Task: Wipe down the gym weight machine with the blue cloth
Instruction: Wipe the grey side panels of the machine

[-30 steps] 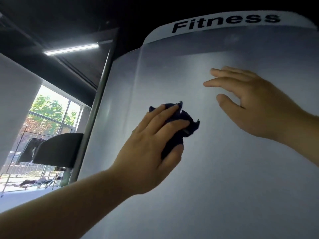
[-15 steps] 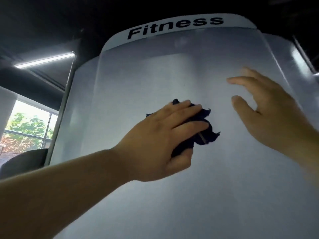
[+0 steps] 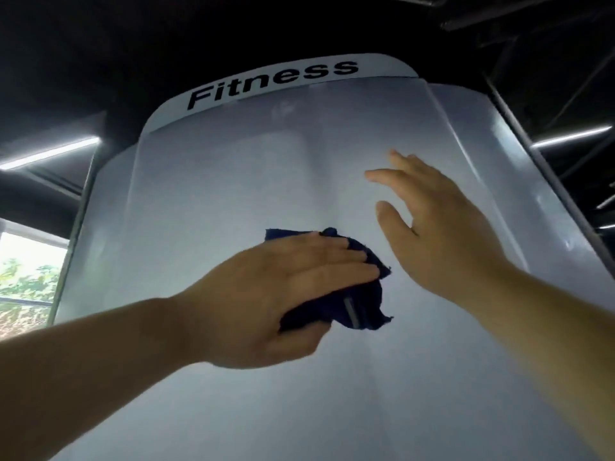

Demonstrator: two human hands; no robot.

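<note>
Window: far left edge, bright, with green leaves outside.
My left hand: comes in from the lower left. My fingers lie straight and close together over the blue cloth, and my thumb is tucked beneath, pinching it.
Blue cloth: dark and bunched, pressed against the middle of the panel, with a ragged edge poking past my fingertips.
Weight machine: a pale grey curved panel fills the view, with a white Fitness strip on top.
My right hand: just right of the cloth and holding nothing, fingers spread and relaxed, palm toward the panel. I cannot tell whether it touches.
</note>
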